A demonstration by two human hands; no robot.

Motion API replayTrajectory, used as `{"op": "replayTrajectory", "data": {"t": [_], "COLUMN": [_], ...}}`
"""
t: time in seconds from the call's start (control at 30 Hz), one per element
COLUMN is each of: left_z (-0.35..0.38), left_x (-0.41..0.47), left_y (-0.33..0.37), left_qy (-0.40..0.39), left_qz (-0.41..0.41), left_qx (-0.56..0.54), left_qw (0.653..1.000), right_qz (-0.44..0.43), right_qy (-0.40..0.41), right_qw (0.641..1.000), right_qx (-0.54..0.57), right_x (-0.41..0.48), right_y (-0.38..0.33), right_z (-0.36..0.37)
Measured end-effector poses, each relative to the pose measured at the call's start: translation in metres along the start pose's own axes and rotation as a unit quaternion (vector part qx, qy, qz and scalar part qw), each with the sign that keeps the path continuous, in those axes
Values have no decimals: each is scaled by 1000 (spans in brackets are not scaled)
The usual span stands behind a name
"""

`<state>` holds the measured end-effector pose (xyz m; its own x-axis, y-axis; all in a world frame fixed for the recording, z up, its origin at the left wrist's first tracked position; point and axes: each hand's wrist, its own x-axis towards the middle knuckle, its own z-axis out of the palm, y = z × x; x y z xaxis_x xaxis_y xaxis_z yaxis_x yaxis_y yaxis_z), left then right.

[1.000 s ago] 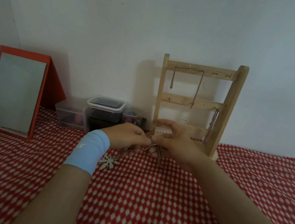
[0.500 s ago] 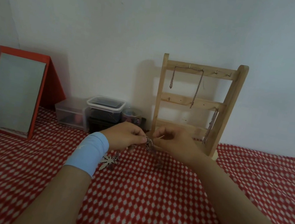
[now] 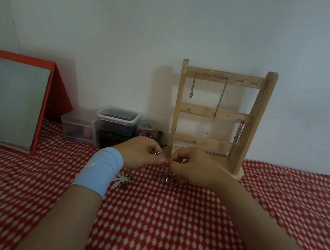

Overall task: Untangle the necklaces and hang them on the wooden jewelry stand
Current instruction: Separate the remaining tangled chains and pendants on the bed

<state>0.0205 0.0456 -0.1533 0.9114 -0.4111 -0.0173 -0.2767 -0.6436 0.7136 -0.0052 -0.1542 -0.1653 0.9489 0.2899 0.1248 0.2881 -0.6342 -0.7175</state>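
A wooden jewelry stand [image 3: 220, 113] stands against the wall with one chain [image 3: 220, 98] draped over its top hooks and another chain [image 3: 235, 140] hanging from a middle-bar hook at the right. In front of it my left hand [image 3: 142, 153], with a light blue wristband, and my right hand [image 3: 194, 165] pinch a tangled silver necklace [image 3: 170, 179] between their fingertips. A loop of chain dangles below onto the cloth. A flower-shaped silver pendant [image 3: 123, 179] lies on the cloth under my left wrist.
A red-framed mirror [image 3: 16, 102] leans at the left. Clear plastic containers [image 3: 115, 124] sit by the wall left of the stand. The surface is covered by a red and white patterned cloth [image 3: 157, 219].
Both hands have lifted slightly and pulled their fingertips close together on the chain; a loop of the necklace now hangs lower under my right hand.
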Motion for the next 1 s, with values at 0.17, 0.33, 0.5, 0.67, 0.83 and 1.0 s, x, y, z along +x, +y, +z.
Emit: {"op": "replayTrajectory", "data": {"t": [0.17, 0.33, 0.5, 0.67, 0.83, 1.0], "left_z": [0, -3, 4, 4, 9, 14], "left_x": [0, 4, 3, 0, 1, 4], "left_y": [-1, 1, 3, 8, 11, 6], "left_qy": [15, 33, 27, 35, 46, 52], "left_qz": [-13, 26, 25, 46, 44, 27], "left_qx": [-19, 36, 32, -8, -95, -135], "left_qw": [1000, 998, 999, 998, 993, 989], "right_qz": [15, 23, 23, 49, 49, 40], "right_qy": [7, -13, 12, 1, 38, 129], "right_qw": [1000, 995, 986, 978, 962, 972], "right_qx": [12, 92, 163, 203, 264, 191], "right_x": [0, -1, 2, 3, 4, 6], "right_y": [1, 1, 3, 6, 6, 5], "right_z": [1, -2, 0, -1, 4, 12]}}
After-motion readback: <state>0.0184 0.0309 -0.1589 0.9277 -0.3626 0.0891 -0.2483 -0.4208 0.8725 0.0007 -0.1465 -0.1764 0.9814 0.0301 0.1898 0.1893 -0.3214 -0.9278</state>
